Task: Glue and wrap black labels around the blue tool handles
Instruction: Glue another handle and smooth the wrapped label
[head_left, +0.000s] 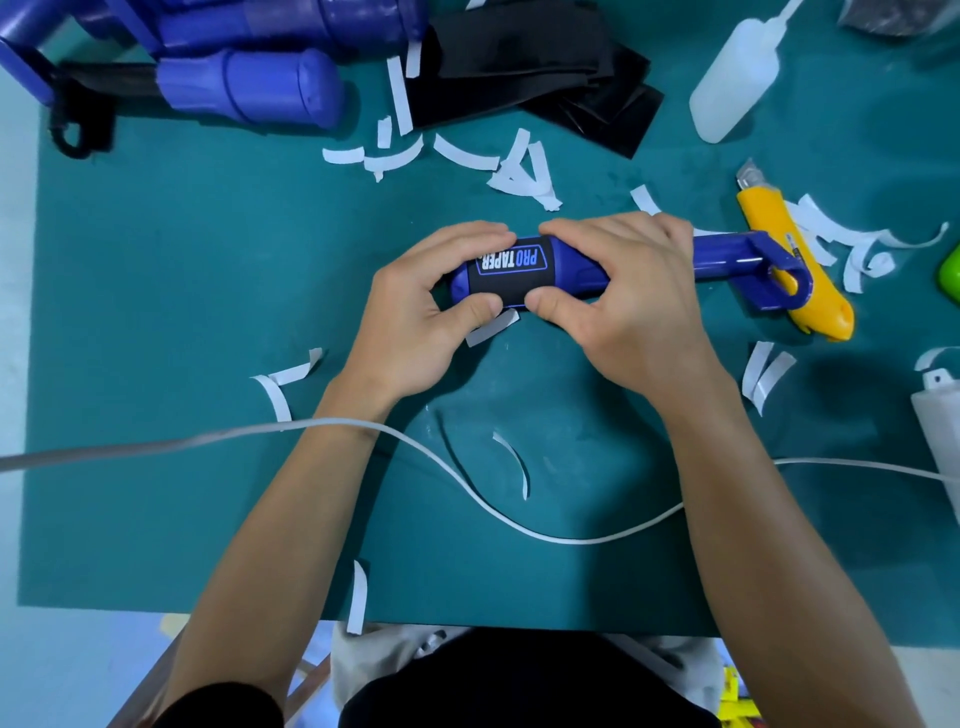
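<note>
Head | left hand (415, 317), right hand (628, 306) grip black-labelled blue tool handle (570, 267) | teal mat (156, 312) (white strips (519, 174) scattered)

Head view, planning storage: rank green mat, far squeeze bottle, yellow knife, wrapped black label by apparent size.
1. green mat
2. squeeze bottle, yellow knife: too alike to rank
3. black label

the left hand (410, 312) covers the butt end of the blue tool handle (571, 270) and part of the lettering on the black label (511, 285). a green thing (951, 270) is cut off at the right edge.
</note>
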